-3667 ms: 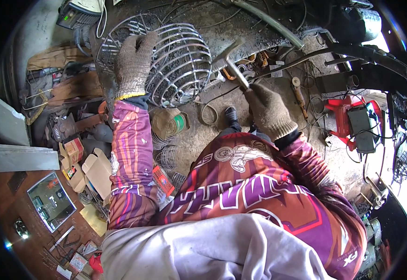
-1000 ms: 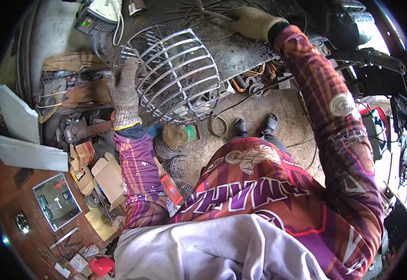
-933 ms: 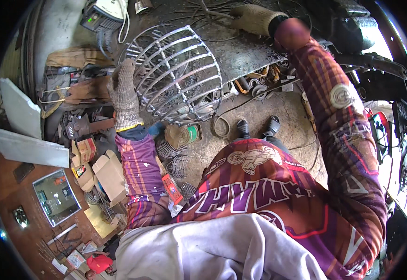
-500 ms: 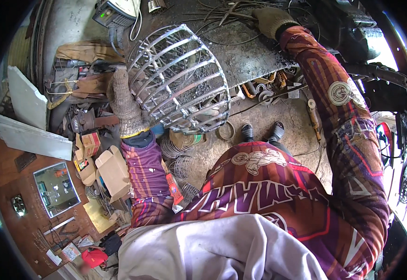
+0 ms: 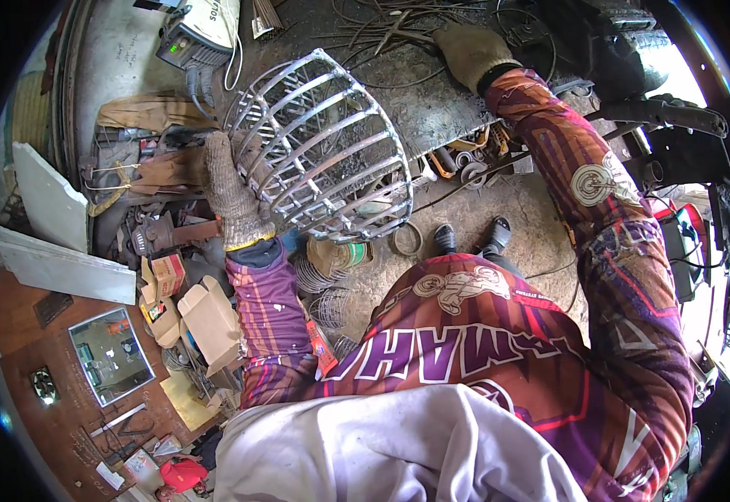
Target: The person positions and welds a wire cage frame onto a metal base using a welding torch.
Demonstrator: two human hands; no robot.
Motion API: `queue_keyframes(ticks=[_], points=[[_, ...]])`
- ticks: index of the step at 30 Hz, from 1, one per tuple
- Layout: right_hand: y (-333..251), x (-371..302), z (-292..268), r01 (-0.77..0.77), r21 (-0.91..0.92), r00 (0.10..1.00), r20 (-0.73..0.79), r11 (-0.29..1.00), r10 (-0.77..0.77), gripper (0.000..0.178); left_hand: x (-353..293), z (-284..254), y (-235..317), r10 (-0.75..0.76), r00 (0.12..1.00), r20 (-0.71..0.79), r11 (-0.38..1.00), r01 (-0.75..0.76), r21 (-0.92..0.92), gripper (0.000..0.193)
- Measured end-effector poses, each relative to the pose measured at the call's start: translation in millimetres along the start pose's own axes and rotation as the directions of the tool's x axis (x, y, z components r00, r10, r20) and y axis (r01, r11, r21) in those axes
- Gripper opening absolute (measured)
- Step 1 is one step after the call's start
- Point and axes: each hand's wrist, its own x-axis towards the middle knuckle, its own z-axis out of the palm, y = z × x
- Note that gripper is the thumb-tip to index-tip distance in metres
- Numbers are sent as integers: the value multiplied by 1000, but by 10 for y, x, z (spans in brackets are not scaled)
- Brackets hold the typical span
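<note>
A round cage of welded metal bars stands tilted at the near left of the dark workbench, its ribs facing me. My left hand, in a grey knitted glove, is closed on the cage's left side; the bars hide some of its fingers. Across the bench my right hand, in a similar glove, is at a tangle of thin metal rods. Its fingers look curled by the end of a forked metal piece. Whatever lies in its grip is hidden.
A welding machine with cables stands at the back left. Open cardboard boxes and wire coils lie left of my legs. Tools and metal rings sit under the bench edge. Dark machinery stands at the right.
My right hand and forearm have come left and slightly nearer. The left hand keeps its hold on the cage, which has shifted slightly. The whole view has also moved a little.
</note>
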Motion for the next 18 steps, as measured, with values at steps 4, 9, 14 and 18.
queue_keyframes(ticks=[4, 9, 14, 18], points=[[-60, -28, 4, -10, -28, 1000, -20, 1000, 9, 31, 37, -102, -46, 37, 999, -28, 999, -37, 2, 30], [-16, -45, 18, 15, 22, 998, -54, 1000, -13, 32, -68, -49, -4, 29, 999, -42, 996, -25, 90, 31], [-11, -98, 29, 26, -27, 993, -113, 999, -29, 31, -30, -32, -29, 46, 997, -62, 998, -44, 34, 32], [-279, -438, -290, -50, 193, 968, -232, 980, 95, 34, 15, -144, -173, 80, 990, -119, 994, -88, -62, 32]])
